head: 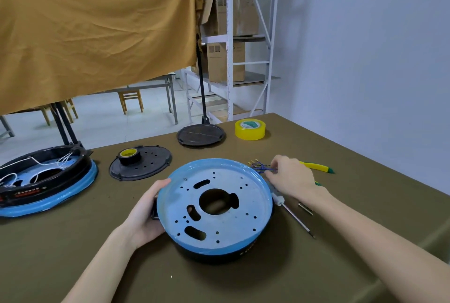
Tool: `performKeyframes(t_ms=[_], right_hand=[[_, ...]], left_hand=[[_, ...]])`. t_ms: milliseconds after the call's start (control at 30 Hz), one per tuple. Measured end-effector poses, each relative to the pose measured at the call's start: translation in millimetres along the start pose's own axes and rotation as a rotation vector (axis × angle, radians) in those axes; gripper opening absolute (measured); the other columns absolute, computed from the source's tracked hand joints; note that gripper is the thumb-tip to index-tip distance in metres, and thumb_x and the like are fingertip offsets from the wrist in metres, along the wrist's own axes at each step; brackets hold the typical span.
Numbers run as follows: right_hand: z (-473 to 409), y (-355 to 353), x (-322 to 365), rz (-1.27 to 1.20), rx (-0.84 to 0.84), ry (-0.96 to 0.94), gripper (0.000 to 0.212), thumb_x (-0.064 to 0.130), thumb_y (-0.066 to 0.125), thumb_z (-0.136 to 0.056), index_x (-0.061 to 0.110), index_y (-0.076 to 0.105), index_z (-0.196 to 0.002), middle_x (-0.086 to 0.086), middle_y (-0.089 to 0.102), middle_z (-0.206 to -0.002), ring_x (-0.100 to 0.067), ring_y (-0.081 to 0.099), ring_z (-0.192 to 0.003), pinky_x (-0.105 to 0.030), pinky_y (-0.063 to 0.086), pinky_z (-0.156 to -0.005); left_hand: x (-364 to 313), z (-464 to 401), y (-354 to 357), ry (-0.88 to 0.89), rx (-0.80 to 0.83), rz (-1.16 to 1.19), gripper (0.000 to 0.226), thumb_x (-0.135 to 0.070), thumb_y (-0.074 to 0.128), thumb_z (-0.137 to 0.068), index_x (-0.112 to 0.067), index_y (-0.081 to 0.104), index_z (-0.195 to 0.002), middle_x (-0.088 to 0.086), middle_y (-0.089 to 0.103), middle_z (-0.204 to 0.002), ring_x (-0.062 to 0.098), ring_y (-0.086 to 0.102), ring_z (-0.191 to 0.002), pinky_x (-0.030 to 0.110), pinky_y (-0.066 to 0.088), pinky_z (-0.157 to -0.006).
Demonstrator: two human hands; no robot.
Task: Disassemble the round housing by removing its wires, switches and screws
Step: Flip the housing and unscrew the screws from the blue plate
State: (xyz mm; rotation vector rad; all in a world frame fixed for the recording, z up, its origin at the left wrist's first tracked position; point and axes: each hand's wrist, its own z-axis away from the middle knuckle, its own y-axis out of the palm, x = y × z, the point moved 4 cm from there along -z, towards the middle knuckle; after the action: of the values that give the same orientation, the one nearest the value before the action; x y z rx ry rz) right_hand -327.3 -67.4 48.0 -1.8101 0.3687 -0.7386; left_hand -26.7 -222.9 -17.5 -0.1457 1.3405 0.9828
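The left hand point(148, 212) grips the round blue-rimmed metal housing point(215, 207); the right hand point(291, 176) pinches thin blue wires point(261, 167) (steady pull outward advised).

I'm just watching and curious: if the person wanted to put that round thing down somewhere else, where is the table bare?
Bare cloth lies along the near edge of the table, in front of the round housing, and between it and the second housing. It is crowded by the right hand: wires, screwdriver, yellow tool.
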Motion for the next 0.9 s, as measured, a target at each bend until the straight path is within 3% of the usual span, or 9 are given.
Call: performKeyframes(t_ms=[67, 167, 300, 433, 600, 733, 900], right_hand=[[0.3, -14.0, 20.0, -0.105, -0.048, -0.070, 0.016, 0.036, 0.059, -0.096, 0.024, 0.066, -0.103, -0.002, 0.071, -0.104, -0.028, 0.066, -0.097, -0.039, 0.055, -0.081], [8.9, -25.4, 65.1, -0.292, 0.023, -0.316, 0.011, 0.031, 0.060, -0.096, 0.027, 0.070, -0.098, 0.008, 0.070, -0.093, -0.016, 0.065, -0.088, -0.040, 0.057, -0.078], [26.8, -4.7, 124.9, -0.231, 0.132, -0.531, 0.015, 0.039, 0.063, -0.095, 0.027, 0.072, -0.094, 0.013, 0.066, -0.082, -0.013, 0.061, -0.081, -0.033, 0.050, -0.070], [25.8, 17.5, 156.4, -0.281, 0.114, -0.519, 0.020, 0.041, 0.067, -0.092, 0.023, 0.074, -0.093, 0.015, 0.062, -0.075, -0.012, 0.061, -0.080, -0.031, 0.049, -0.068], [23.2, 35.9, 168.9, -0.287, 0.112, -0.462, 0.020, 0.039, 0.070, -0.089, 0.020, 0.076, -0.091, 0.009, 0.071, -0.082, -0.017, 0.066, -0.086, -0.037, 0.057, -0.072], [18.4, 43.2, 167.8, -0.273, 0.081, -0.418, 0.016, 0.030, 0.071, -0.089, 0.018, 0.077, -0.079, 0.001, 0.074, -0.079, -0.021, 0.067, -0.080, -0.038, 0.058, -0.070], [20.1, 41.7, 170.3, -0.204, 0.105, -0.542, 0.017, 0.027, 0.063, -0.098, 0.014, 0.070, -0.089, 0.000, 0.065, -0.095, -0.025, 0.063, -0.092, -0.040, 0.052, -0.077]], left_hand=[[0.2, -0.9, 0.1, 0.000, 0.008, -0.022, 0.062, -0.051, 0.082, -0.076, -0.020, 0.071, -0.129, 0.016, 0.069, -0.133, 0.038, 0.070, -0.113, 0.051, 0.056, -0.095], [0.0, -1.6, 0.7, -0.002, 0.022, -0.042, 0.064, -0.053, 0.081, -0.077, -0.020, 0.070, -0.131, 0.016, 0.068, -0.134, 0.037, 0.069, -0.114, 0.051, 0.055, -0.097], [0.7, -0.2, 3.6, -0.014, 0.060, -0.091, 0.062, -0.056, 0.077, -0.080, -0.020, 0.070, -0.130, 0.016, 0.067, -0.136, 0.036, 0.068, -0.118, 0.052, 0.050, -0.105], [0.8, 2.3, 4.2, -0.019, 0.066, -0.109, 0.060, -0.055, 0.075, -0.084, -0.018, 0.070, -0.131, 0.017, 0.065, -0.138, 0.034, 0.066, -0.119, 0.051, 0.044, -0.111], [0.5, 2.2, 5.5, -0.028, 0.106, -0.094, 0.059, -0.053, 0.072, -0.087, -0.015, 0.069, -0.133, 0.018, 0.065, -0.138, 0.032, 0.067, -0.118, 0.045, 0.050, -0.103], [1.6, 0.6, 4.2, -0.032, 0.123, -0.076, 0.060, -0.053, 0.072, -0.089, -0.015, 0.067, -0.134, 0.018, 0.064, -0.139, 0.033, 0.066, -0.120, 0.046, 0.051, -0.104], [2.1, -0.9, 4.3, -0.028, 0.126, -0.075, 0.059, -0.055, 0.072, -0.087, -0.017, 0.069, -0.133, 0.017, 0.066, -0.138, 0.032, 0.068, -0.119, 0.042, 0.056, -0.097]])
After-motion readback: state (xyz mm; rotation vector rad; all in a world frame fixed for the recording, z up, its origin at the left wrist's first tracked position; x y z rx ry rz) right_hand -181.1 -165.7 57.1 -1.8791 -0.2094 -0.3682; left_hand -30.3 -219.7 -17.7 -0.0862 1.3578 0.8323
